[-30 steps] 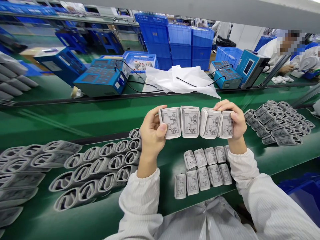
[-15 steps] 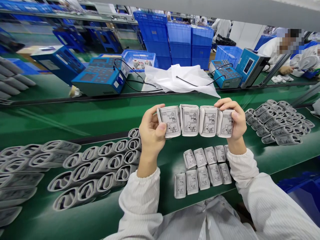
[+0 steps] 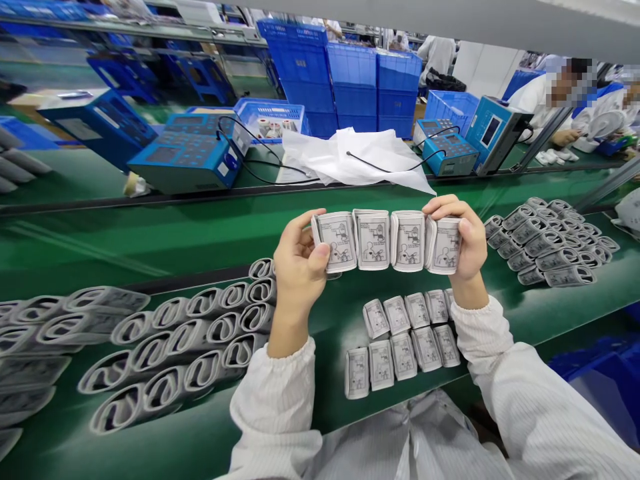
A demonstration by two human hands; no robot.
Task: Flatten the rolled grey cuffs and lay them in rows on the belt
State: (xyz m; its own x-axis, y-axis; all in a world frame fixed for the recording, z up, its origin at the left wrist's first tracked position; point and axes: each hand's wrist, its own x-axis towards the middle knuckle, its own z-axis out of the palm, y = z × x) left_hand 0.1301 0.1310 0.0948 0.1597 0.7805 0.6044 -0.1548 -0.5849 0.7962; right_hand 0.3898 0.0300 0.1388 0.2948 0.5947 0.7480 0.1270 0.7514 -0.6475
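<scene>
A row of several folded grey blood pressure cuffs [image 3: 373, 240], printed with drawings of a hand and an upper body, is held up side by side above the bench. My left hand [image 3: 301, 263] grips the left end of the row, thumb in front. At the right end, my right hand [image 3: 463, 237] presses inward with its thumb at the side and fingers over the top. The middle cuffs are squeezed between the outer ones. Below the hands, two rows of similar folded cuffs [image 3: 404, 355] lie on the green bench top, partly covered by my right sleeve.
Rolled cuffs [image 3: 173, 387] lie in rows on the left, and a stack of them [image 3: 543, 243] stands on the right. Behind are blue electronic devices [image 3: 183, 150] with cables, a white sheet [image 3: 357, 157] and stacked blue crates [image 3: 350, 80]. A co-worker [image 3: 543, 100] sits far right.
The view has shifted slightly, so the bench and its contents appear a little further left. Both hands still hold the same row of cuffs, nearly unmoved.
</scene>
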